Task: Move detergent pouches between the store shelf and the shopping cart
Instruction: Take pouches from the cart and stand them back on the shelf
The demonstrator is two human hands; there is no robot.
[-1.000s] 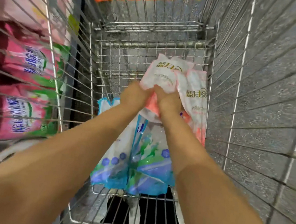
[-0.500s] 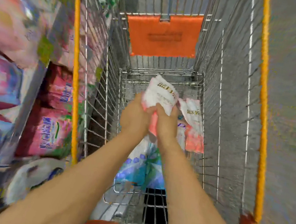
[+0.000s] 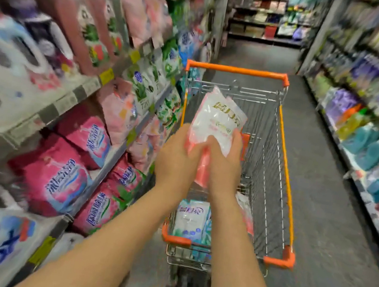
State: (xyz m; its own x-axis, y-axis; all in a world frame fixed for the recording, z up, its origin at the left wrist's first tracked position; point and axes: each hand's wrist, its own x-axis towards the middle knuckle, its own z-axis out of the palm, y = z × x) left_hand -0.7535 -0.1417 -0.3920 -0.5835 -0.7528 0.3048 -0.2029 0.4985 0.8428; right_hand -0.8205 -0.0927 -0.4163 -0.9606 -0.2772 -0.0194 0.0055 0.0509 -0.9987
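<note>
While both hands have it at mid-frame, the white-and-pink soft plastic detergent pouch (image 3: 217,120) sits above the orange-rimmed wire shopping cart (image 3: 237,70), roughly upright with a slight lean. My left hand (image 3: 177,158) is curled round its lower left edge. My right hand (image 3: 226,164) wraps the lower right, thumb across the front.

Handling call: floppy film bag, liquid-filled by the look, so moderately heavy. It will sag and slosh, and the glossy skin is likely slick. I'd grip low with support under the base, or take the stiffer top seam. Don't squeeze the middle.

Labels: gold Chinese characters across the pouch top, too blurred for me to read. Smaller print below is illegible. Blue-and-white pouches (image 3: 190,220) lie in the cart at lower centre, text unreadable. Pink pouches (image 3: 61,177) on the grey store shelf (image 3: 47,112) at left carry blue-and-white Chinese lettering, smeared by blur.
</note>
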